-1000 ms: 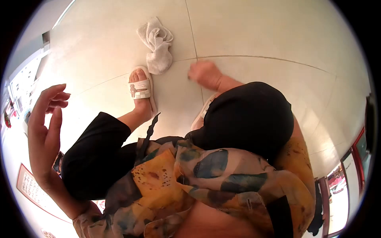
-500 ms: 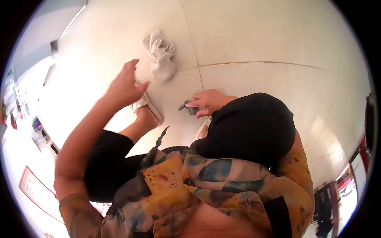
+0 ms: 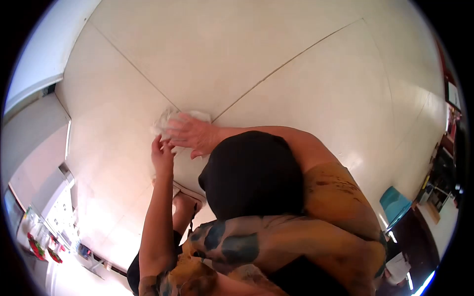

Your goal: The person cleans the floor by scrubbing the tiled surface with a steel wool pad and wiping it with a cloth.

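Note:
A pale, crumpled cloth (image 3: 200, 116) lies on the tiled floor, near a tile joint. My right hand (image 3: 193, 134) rests over the cloth's near side, open with its fingers spread, slightly blurred. Just below and left of it is my left hand (image 3: 164, 150), fingers apart and a little bent, close to the cloth's lower edge; whether it touches the cloth cannot be told. The dark scrap seen earlier does not show.
My black-clad knee (image 3: 254, 172) rises between my arms. A sandalled foot (image 3: 185, 202) is below my left hand. At the right edge stands a blue-green object (image 3: 395, 203) near dark furniture. A pale wall or panel (image 3: 44, 54) borders the floor at upper left.
The view has turned and leaned forward. My right hand has moved from the dark scrap beside the foot onto the cloth, and my left hand has come in close beside it.

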